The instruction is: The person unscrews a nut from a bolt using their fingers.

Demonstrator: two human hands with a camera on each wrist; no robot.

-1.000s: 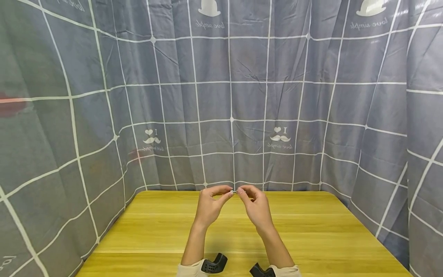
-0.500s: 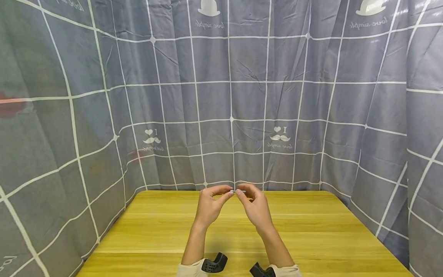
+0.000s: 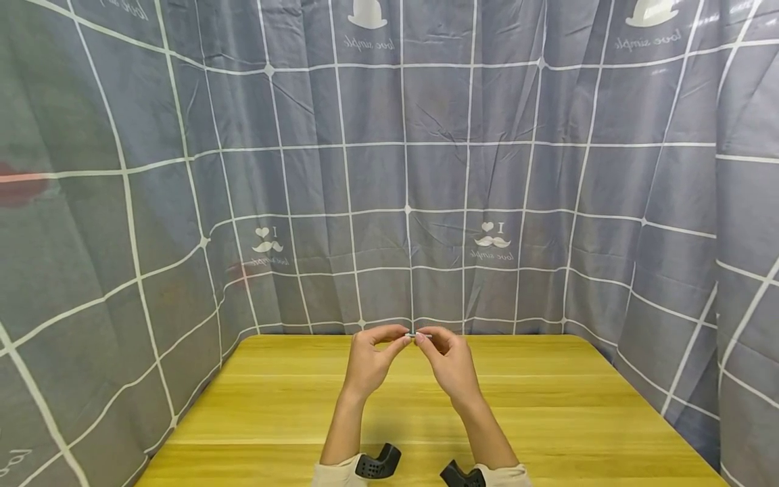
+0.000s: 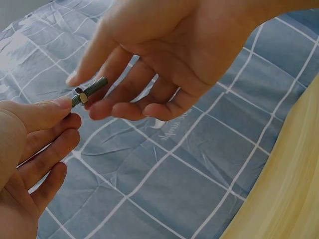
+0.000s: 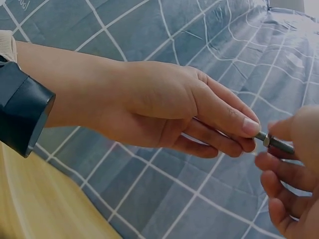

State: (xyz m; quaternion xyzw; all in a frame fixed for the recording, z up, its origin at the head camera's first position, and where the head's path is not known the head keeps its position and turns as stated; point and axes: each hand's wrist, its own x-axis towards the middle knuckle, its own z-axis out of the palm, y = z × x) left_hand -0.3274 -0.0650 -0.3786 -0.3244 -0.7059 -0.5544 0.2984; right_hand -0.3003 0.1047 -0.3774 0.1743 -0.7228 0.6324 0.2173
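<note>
My left hand (image 3: 365,368) pinches one end of a threaded metal bolt (image 4: 99,84) between thumb and fingers; whatever lies under those fingertips is hidden. Partway along the thread sits a small hex nut (image 5: 266,142), just past the left fingertips. Around this nut curve the thumb and index finger of my right hand (image 3: 455,372), one on each side; whether both touch it I cannot tell. The bolt's free end points toward the right palm. Both hands are raised over the far part of the table, their fingertips close together.
A yellow wood-grain table (image 3: 389,419) lies below the forearms. Grey-blue curtains (image 3: 438,176) with white grid lines enclose its back and sides. Each wrist wears a black mount, the left mount (image 3: 379,462) and the right mount (image 3: 461,475), beside light sleeves.
The right thumb and index finger have shifted a little along the bolt, and more of the bolt shows between them than a second ago. The left hand has stayed in place.
</note>
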